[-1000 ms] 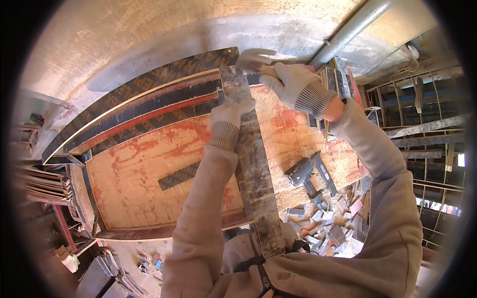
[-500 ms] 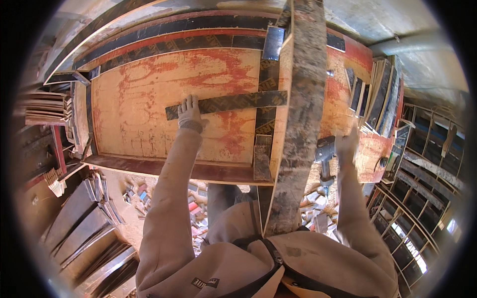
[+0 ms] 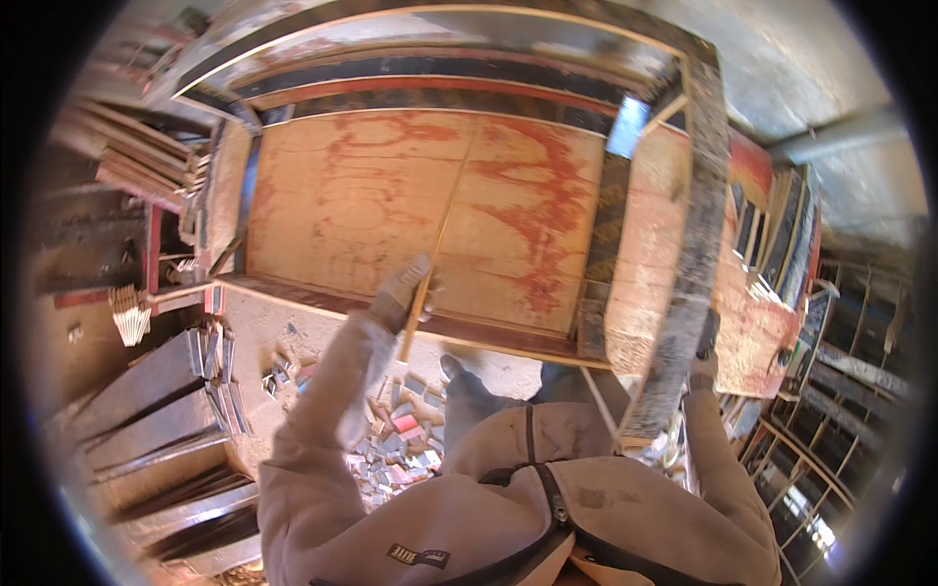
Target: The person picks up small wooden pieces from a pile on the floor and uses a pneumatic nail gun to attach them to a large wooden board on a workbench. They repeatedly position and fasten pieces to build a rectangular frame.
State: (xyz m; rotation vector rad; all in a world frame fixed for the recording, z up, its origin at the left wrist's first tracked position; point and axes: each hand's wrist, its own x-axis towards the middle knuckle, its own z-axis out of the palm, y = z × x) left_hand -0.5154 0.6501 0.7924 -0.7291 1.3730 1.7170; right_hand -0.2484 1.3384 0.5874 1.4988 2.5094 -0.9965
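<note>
My left hand (image 3: 401, 291) is closed round the lower part of a thin wooden strip (image 3: 452, 200), turned edge-on and slanting over an orange panel with red stains (image 3: 332, 195). A long frame board (image 3: 705, 176) rises to the right of the panel. Beyond this board my right hand (image 3: 703, 369) is wrapped round a dark power drill (image 3: 709, 332); the board and the hand hide most of the drill.
Wood offcuts (image 3: 405, 425) litter the floor below the panel. Stacked boards (image 3: 147, 391) stand at the left, more strips (image 3: 782, 225) at the right on a sawdust-covered surface (image 3: 752, 337). A rack (image 3: 831, 381) stands far right.
My left hand has lifted the strip off the panel, drawn it nearer and turned it on edge. My right hand has closed on the drill and come nearer. The view has shifted left.
</note>
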